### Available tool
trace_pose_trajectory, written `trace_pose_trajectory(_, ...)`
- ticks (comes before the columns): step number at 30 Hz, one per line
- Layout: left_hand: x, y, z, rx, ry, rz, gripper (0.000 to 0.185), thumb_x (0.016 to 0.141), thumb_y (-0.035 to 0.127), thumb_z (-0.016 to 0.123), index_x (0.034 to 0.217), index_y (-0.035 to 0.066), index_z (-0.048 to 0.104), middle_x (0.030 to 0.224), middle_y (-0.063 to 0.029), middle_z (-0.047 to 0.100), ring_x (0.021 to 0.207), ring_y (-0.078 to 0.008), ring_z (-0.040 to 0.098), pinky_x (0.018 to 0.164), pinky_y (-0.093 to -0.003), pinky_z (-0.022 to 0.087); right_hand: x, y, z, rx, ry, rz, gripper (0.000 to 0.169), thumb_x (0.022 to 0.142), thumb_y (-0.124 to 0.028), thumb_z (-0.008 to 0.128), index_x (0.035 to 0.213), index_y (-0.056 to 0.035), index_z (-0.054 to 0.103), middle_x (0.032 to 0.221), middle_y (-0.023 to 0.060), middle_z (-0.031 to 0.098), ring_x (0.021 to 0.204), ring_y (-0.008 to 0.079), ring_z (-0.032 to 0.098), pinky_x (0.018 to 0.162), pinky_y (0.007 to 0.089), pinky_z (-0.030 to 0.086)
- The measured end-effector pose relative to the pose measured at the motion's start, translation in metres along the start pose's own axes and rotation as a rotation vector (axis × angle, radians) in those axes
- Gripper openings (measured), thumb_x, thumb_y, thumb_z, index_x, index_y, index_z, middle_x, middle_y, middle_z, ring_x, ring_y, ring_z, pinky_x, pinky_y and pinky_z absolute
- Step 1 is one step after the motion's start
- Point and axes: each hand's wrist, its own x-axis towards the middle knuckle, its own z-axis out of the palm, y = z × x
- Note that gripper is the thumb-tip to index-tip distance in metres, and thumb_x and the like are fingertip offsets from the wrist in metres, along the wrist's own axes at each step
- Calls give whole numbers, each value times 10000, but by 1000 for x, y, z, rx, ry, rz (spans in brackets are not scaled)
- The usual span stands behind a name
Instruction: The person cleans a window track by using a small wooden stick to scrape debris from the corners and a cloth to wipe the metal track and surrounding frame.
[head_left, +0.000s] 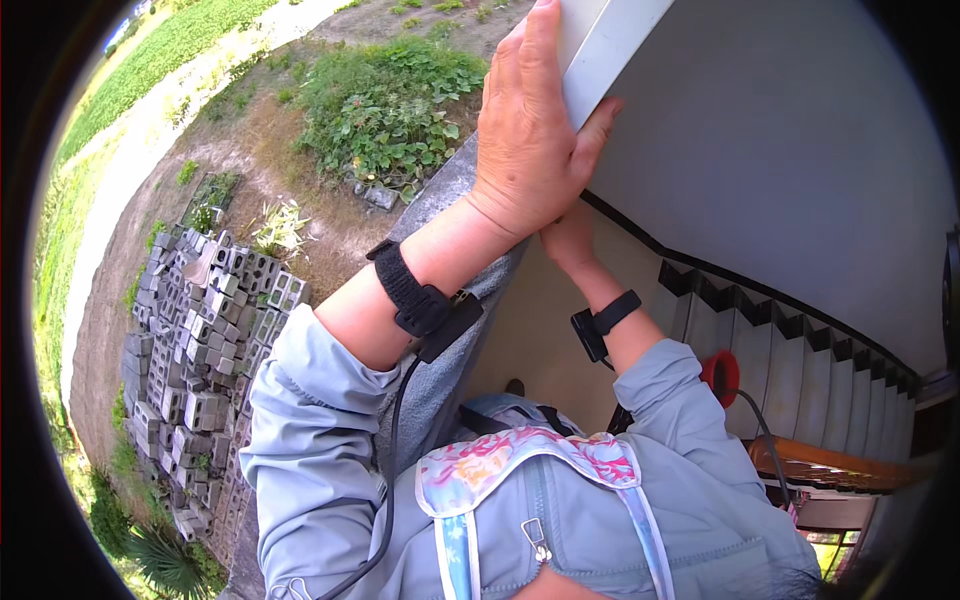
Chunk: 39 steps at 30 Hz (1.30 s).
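Observation:
My left hand (529, 124) grips the end of a white frame member (611, 64), with its fingers along the left side and its thumb on the right. Below and behind it is my right hand (571, 236), partly hidden by the left hand and wrist; whether it holds anything cannot be told. Under my left forearm, a grey-blue cloth (435, 390) lies along a concrete ledge (442, 187). Both wrists wear black straps with small devices, and a black cable runs from the left one. A floral apron (517, 457) covers part of my jacket.
A staircase (772, 360) with black edging is at right, by a grey-white wall (780, 150). Near it are a red container (720, 379) and a wooden handrail (832, 465). Outside the ledge, far below, lie stacked hollow concrete blocks (202, 352) and green plants (382, 112).

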Motion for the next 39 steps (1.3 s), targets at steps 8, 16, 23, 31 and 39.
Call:
trace_pose_trajectory(8, -1, -6, 6, 48, 46, 26, 878, 877, 127, 725, 1558, -81, 212, 1488, -329, 409, 1359, -482, 441, 1147, -502, 370, -114, -80, -43, 696, -370, 264, 183, 1031, -135, 510, 956, -32, 641, 810, 12, 632, 709, 80, 612, 624, 233, 502)
trace_pose_trajectory(16, -3, 0, -36, 36, -206, -134, 932, 825, 368, 811, 1536, 27, 316, 1475, -256, 431, 1375, -434, 420, 1158, -510, 338, -150, -97, -34, 550, -422, -199, 145, 1002, -45, 497, 960, -6, 630, 826, 72, 631, 720, 135, 635, 687, 283, 533)
trace_pose_trajectory(23, -83, 64, -183, 3, -1168, -302, 587, 882, 269, 741, 1374, 33, 524, 1317, -193, 589, 1240, -379, 572, 1025, -458, 472, -164, -83, -60, 661, -374, 113, 174, 1029, -102, 494, 966, -29, 639, 837, 33, 642, 744, 96, 636, 668, 250, 511)
trace_pose_trajectory(31, -139, 55, -155, 322, -1262, -164, 765, 912, 387, 696, 1533, 55, 394, 1558, -261, 364, 1407, -419, 400, 1119, -511, 353, -172, -70, -60, 724, -320, 189, 184, 1041, -136, 507, 967, -30, 638, 837, 15, 641, 740, 86, 626, 670, 233, 504)
trace_pose_trajectory(39, -137, 26, -104, 442, -1187, -106, 725, 859, 277, 716, 1500, 89, 432, 1404, -230, 469, 1271, -389, 490, 1055, -481, 413, -186, -38, -74, 753, -242, 256, 179, 1039, -155, 529, 983, -48, 660, 829, -3, 644, 743, 75, 632, 657, 226, 509)
